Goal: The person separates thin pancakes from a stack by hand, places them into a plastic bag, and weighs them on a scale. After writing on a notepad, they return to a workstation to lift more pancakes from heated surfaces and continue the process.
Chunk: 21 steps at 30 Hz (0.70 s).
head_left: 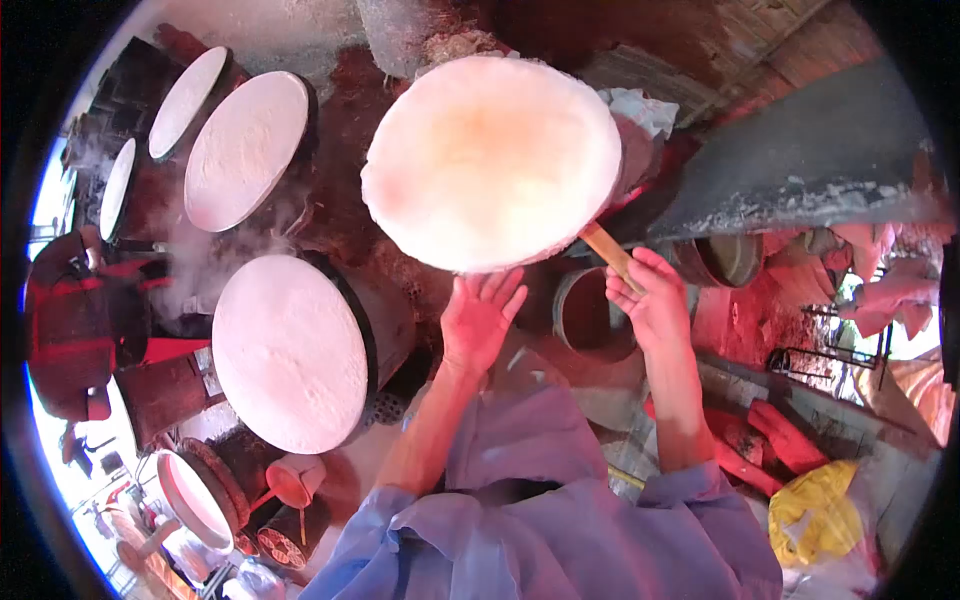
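Observation:
A large round white sheet (490, 160), pale yellow in its middle, is raised in front of me. From under its lower right edge comes a flat wooden handle (612, 256). The fingers and thumb of my right hand (650, 297) close around this handle near its end. My left hand (480, 322) is open, its fingers stretched upward, with the fingertips right at the sheet's lower rim. What carries the sheet from beneath is hidden.
To my left stand several dark drums with round white tops (290, 352), with steam around them. A white-filled pot (195, 500) and a red dipper (296, 480) are at lower left. On the right are a dark sloping surface (800, 150), an open metal can (592, 318) and a yellow bag (815, 510).

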{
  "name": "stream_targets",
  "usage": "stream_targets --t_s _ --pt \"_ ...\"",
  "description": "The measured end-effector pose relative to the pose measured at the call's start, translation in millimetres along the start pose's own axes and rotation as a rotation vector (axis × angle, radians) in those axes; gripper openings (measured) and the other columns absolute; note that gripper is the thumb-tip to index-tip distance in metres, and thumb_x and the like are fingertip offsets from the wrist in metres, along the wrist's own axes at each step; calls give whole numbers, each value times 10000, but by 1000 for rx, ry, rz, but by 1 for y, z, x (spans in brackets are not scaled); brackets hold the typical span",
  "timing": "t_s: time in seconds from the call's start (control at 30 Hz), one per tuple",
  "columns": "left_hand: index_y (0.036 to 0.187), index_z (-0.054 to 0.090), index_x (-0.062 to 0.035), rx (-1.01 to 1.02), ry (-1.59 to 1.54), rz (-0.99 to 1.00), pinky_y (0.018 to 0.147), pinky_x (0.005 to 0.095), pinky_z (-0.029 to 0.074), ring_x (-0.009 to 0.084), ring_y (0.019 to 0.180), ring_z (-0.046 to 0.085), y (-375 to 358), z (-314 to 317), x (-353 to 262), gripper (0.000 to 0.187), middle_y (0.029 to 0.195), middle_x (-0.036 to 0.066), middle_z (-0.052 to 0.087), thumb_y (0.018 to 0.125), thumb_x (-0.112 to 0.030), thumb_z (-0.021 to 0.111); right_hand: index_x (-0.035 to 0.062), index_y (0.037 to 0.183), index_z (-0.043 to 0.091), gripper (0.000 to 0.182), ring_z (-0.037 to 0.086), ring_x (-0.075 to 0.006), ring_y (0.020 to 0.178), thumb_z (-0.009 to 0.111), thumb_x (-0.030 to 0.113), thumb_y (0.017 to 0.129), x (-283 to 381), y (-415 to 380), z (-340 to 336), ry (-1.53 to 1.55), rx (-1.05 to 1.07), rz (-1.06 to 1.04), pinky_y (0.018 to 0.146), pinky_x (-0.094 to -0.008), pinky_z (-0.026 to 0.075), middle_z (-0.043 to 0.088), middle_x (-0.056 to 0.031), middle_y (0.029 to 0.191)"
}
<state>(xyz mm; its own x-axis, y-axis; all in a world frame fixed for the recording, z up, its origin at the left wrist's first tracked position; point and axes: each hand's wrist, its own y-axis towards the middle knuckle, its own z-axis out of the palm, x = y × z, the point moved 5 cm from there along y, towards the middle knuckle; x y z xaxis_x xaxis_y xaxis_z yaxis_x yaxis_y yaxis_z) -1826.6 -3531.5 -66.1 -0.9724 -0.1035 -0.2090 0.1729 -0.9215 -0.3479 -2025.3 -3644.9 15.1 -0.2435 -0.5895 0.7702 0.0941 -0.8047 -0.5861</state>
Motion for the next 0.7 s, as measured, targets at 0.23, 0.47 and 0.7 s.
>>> stream_targets --t_s 0.23,0.47,0.7 --pt "1361 365 -21 -150 -189 211 1077 492 332 323 1303 375 23 22 -12 780 1383 142 424 839 -552 596 -31 1125 560 319 658 -213 842 623 159 876 -27 49 -56 -882 64 -456 744 -336 541 640 -173 1018" --pt "1371 304 34 -72 -231 216 1078 520 307 379 1261 413 46 54 -38 1004 1389 181 410 742 -684 615 -6 1128 573 605 550 -302 1118 485 548 903 -18 85 -13 -217 107 151 922 -430 440 587 -225 1168" --pt "1418 307 -85 -56 7 189 1011 518 395 381 1239 455 49 58 -62 936 1385 181 434 762 -698 573 104 1009 604 622 556 -166 747 469 686 838 -12 146 9 -194 55 217 725 -330 419 632 -24 823"
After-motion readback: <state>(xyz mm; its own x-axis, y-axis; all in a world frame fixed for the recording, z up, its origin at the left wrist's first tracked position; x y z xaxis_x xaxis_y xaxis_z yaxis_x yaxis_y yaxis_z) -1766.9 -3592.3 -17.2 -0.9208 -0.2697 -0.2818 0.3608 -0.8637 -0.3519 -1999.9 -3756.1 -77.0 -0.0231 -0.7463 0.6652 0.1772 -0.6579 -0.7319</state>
